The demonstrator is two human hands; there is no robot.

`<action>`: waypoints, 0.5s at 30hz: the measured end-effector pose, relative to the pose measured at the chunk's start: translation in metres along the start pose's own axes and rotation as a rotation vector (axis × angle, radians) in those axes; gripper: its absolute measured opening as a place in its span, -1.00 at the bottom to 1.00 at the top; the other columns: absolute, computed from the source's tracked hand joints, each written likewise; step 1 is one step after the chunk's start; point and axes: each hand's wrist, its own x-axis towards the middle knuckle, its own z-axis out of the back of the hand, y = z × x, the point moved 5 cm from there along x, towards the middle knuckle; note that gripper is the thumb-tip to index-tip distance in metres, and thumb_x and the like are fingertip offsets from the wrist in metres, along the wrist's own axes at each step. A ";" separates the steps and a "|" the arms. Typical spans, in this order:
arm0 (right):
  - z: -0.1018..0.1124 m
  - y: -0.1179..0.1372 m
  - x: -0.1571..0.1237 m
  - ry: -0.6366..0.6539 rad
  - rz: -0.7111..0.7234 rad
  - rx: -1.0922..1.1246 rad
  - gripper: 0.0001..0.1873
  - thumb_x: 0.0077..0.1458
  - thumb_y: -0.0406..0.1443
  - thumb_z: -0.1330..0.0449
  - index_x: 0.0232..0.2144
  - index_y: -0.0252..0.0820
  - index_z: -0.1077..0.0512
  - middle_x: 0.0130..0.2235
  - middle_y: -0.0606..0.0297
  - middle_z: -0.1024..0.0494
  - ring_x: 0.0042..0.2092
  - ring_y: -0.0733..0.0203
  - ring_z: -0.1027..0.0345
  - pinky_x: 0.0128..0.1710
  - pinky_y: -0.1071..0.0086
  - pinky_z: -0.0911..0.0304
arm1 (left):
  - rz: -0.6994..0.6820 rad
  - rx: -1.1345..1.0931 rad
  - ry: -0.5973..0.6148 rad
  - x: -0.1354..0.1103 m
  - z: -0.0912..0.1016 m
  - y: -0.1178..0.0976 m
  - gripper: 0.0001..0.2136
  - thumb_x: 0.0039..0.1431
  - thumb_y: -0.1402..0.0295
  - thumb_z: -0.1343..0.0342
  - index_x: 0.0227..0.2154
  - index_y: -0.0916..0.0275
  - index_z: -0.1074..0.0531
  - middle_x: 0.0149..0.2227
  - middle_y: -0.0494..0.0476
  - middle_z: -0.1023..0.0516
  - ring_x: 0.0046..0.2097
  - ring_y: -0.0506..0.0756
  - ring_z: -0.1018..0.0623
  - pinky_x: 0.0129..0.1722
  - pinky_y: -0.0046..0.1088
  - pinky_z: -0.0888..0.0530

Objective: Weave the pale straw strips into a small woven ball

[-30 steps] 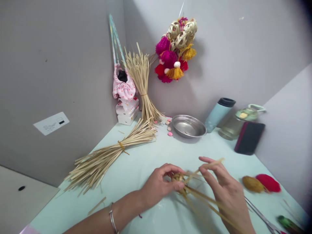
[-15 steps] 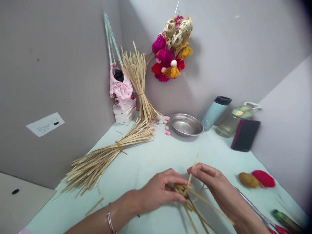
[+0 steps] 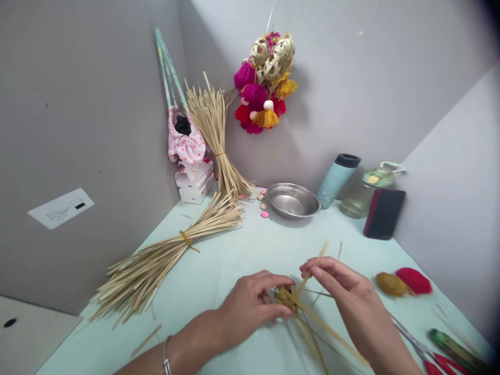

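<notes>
My left hand [image 3: 250,304] pinches a small woven knot of straw strips [image 3: 287,298] low over the pale green table [image 3: 219,265]. My right hand [image 3: 339,291] is just to its right, thumb and forefinger closed on one loose strip [image 3: 314,263] that sticks up and away from the knot. Several long strip ends trail from the knot toward the near edge, under my right wrist.
A tied straw bundle [image 3: 164,255] lies at left, another [image 3: 214,135] leans in the corner beside a pink pouch [image 3: 185,143] on white boxes. A steel bowl [image 3: 292,200], tumbler [image 3: 336,179], bottle [image 3: 365,190] and phone [image 3: 383,213] stand behind. Pompoms [image 3: 404,282] and scissors [image 3: 425,351] lie right.
My right hand drew the loose strip in from the right and down toward the knot. The left hand kept its hold on the knot. The view shifted slightly.
</notes>
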 end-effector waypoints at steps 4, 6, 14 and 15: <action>-0.002 0.009 -0.007 0.028 0.054 -0.077 -0.80 0.10 -0.06 -0.26 -0.34 0.00 -0.54 -0.17 0.33 -0.61 0.02 0.04 -0.36 -0.12 0.41 -0.26 | -0.031 -0.191 -0.062 0.002 0.002 -0.004 -0.63 -0.04 0.49 -0.25 -0.11 0.11 -0.54 -0.04 0.10 -0.43 -0.36 -0.04 -0.54 -0.41 -0.53 -0.49; -0.005 0.010 -0.009 0.065 0.047 -0.069 -0.79 0.10 -0.06 -0.25 -0.36 0.00 -0.55 -0.20 0.33 -0.62 0.02 0.03 -0.38 -0.15 0.42 -0.30 | -0.065 -0.280 -0.074 0.003 0.004 -0.008 -0.65 -0.04 0.52 -0.23 -0.13 0.15 -0.53 -0.02 0.11 -0.41 -0.25 0.00 -0.55 -0.26 -0.47 -0.52; -0.015 0.018 -0.012 0.120 0.026 -0.075 -0.74 0.13 -0.04 -0.20 -0.37 -0.04 -0.55 -0.25 0.31 -0.62 -0.11 0.05 -0.44 -0.22 0.42 -0.36 | -0.002 -0.322 -0.013 -0.001 0.008 -0.015 -0.68 0.17 0.24 -0.15 -0.07 0.29 -0.42 -0.25 0.19 -0.57 -0.21 0.11 -0.57 -0.13 -0.29 -0.50; -0.018 0.020 -0.013 0.138 0.040 -0.078 -0.74 0.15 -0.04 -0.19 -0.38 -0.04 -0.55 -0.27 0.31 -0.62 -0.12 0.07 -0.44 -0.19 0.42 -0.34 | 0.010 -0.313 -0.028 -0.001 0.009 -0.014 -0.68 0.15 0.23 -0.18 -0.10 0.30 -0.42 -0.30 0.17 -0.57 -0.25 0.09 -0.57 -0.15 -0.31 -0.49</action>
